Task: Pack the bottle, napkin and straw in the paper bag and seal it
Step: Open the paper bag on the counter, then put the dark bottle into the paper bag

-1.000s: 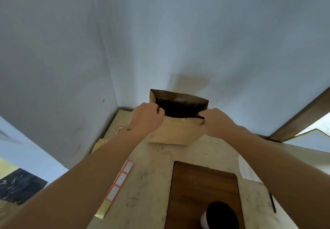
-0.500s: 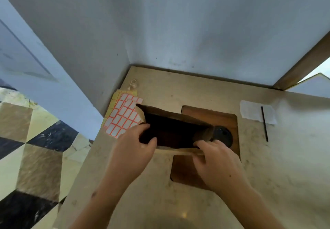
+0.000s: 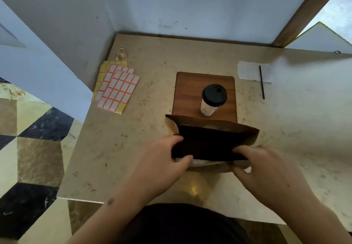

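Note:
A brown paper bag (image 3: 238, 130) stands with its mouth wide open near the table's front edge. My left hand (image 3: 162, 164) pinches the near rim at the left corner, and my right hand (image 3: 264, 169) pinches it at the right corner. Just behind the bag a white bottle with a black lid (image 3: 213, 99) stands upright on a wooden board (image 3: 188, 91). A white napkin (image 3: 249, 70) lies at the back right with a thin black straw (image 3: 262, 84) across it. The bag's inside looks dark; I cannot make out any contents.
Sheets of orange-bordered white stickers (image 3: 117, 89) lie at the table's left side, with a small beige object (image 3: 121, 53) behind them. Walls close the back and left. The table (image 3: 133, 148) drops off at left to a tiled floor (image 3: 34, 148).
The bag has come from the back wall toward me, both hands still holding its rim. My view has tilted down, so the bottle, napkin and straw now show fully.

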